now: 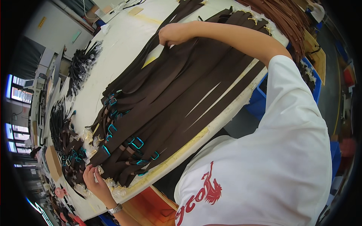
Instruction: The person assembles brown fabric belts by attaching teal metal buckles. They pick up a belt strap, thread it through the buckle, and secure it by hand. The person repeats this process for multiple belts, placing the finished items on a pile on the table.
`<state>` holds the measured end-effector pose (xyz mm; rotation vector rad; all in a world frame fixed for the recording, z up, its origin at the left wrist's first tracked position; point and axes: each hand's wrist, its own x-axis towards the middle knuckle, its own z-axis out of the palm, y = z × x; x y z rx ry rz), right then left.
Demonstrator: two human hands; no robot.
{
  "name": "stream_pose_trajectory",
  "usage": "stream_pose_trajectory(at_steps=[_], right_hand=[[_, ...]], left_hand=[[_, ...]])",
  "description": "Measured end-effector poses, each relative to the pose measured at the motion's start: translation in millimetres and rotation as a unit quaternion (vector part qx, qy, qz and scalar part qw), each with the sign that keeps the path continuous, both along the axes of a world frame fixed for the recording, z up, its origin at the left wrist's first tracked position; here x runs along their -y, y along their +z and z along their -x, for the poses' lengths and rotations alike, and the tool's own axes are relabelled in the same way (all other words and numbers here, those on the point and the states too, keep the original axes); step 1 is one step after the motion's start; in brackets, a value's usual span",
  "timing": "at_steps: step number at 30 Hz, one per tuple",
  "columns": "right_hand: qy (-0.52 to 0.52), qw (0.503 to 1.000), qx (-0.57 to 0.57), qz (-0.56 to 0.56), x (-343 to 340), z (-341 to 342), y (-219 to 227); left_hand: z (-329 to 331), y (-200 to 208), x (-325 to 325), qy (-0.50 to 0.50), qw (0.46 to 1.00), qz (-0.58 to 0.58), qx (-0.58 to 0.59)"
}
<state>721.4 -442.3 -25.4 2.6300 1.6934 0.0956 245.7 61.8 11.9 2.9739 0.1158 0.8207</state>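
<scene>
Many dark brown belts (181, 81) lie side by side across the table, with buckles (136, 142) in blue film bunched at their near-left ends. My left hand (96, 184), with a metal watch at the wrist, is at the lower left; its fingers and thumb pinch the end of a belt beside clear plastic wrap. Stretched far over the pile, my right hand (175, 34) is closed on a belt near the upper edge of the heap. The strap inside its fingers is mostly hidden.
Black belts (81, 64) lie in bundles along the table's left side. The pale table (117, 60) has a worn, yellowed edge near my body. Brown straps (281, 19) hang at the upper right, above blue bins (258, 100). An orange bin (149, 205) is below the table.
</scene>
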Motion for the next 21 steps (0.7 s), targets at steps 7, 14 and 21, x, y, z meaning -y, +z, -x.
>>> stream_pose_trajectory(at_steps=[7,14,21], right_hand=[[-0.106,0.988,-0.081,0.082,11.1,52.1,52.4],[-0.168,0.924,-0.138,0.314,-24.7,112.8,71.0],[-0.147,0.937,-0.001,0.315,7.3,105.3,61.2]], left_hand=[[-16.3,11.6,35.4,-0.045,0.996,0.076,0.02],[-132.7,32.6,38.4,-0.131,0.983,0.071,-0.107],[-230.2,-9.8,39.0,-0.226,0.927,0.139,-0.266]])
